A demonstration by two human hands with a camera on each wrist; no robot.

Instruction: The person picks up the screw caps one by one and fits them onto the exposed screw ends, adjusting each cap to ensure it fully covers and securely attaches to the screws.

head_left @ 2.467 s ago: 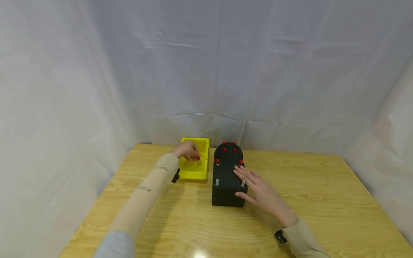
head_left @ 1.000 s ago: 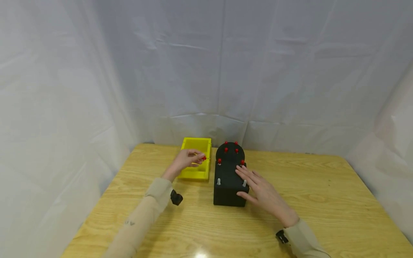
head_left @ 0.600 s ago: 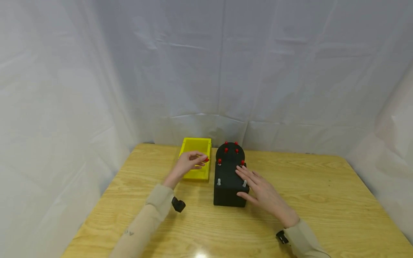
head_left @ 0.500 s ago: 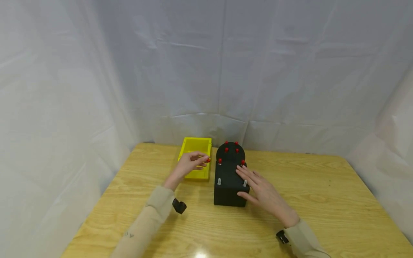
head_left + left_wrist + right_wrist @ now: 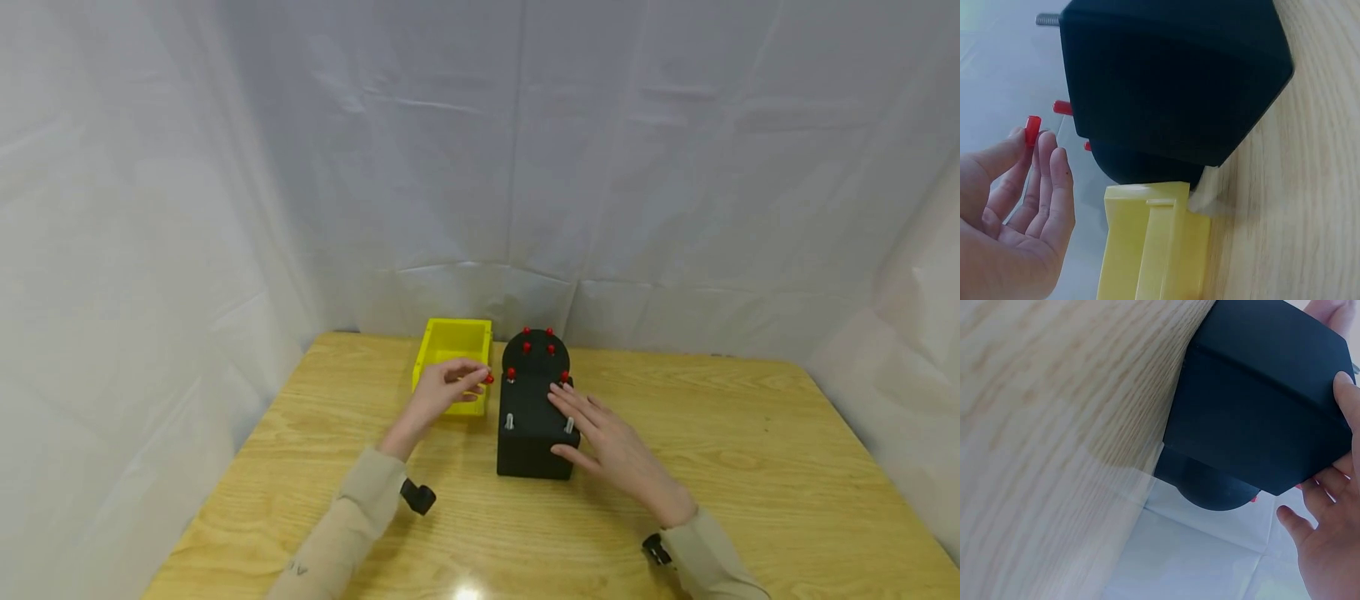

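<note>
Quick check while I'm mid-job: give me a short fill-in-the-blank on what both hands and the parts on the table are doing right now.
1. The left hand pinches a small cap whose colour is ____.
2. The right hand rests on the ____ block.
3. The yellow tray stands on the block's ____ side, as the person sees it.
4. Two bare metal ____ stick up from the near end of the block's top.

Missing words: red; black; left; studs
</note>
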